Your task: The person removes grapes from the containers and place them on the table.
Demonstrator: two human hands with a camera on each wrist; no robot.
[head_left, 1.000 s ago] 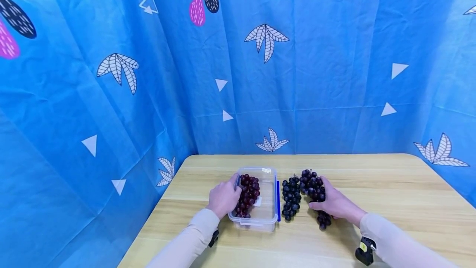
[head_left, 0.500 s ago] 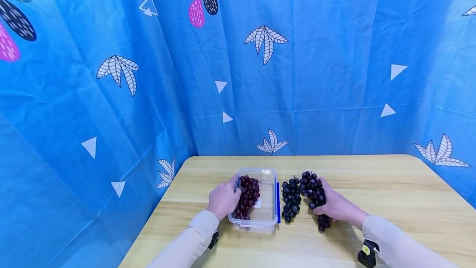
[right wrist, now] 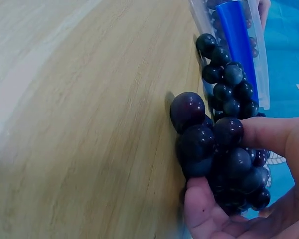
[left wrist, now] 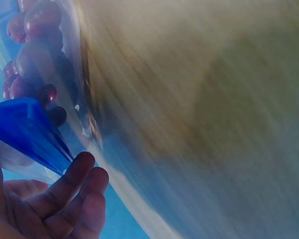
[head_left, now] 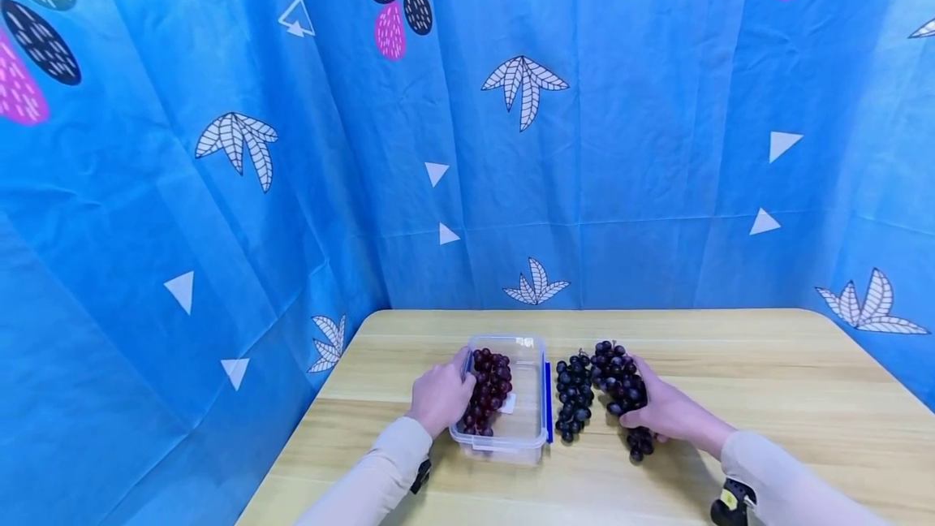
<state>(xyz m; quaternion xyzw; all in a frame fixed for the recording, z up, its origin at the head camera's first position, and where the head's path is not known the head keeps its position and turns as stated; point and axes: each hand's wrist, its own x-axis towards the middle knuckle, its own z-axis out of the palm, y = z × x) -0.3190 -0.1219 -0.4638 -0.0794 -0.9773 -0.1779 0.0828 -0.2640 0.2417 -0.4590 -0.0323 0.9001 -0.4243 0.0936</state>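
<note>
A clear plastic food container stands on the table, a bunch of dark red grapes along its left side. My left hand grips the container's left edge; in the left wrist view its fingers lie by a blue locking flap. To the right, my right hand holds a bunch of black grapes, thumb on one side and fingers on the other. The right wrist view shows the fingers curled round the lower grapes. Another black bunch lies between it and the container.
The wooden table reaches well to the right of the hands. A second blue flap hangs out along the container's right side, close to the middle bunch. Blue patterned cloth hangs behind and at the left.
My right thumb has shifted slightly right and down along the black bunch, whose lower tip has moved a little. The left hand and the container keep their places; the head view tilts slightly upward.
</note>
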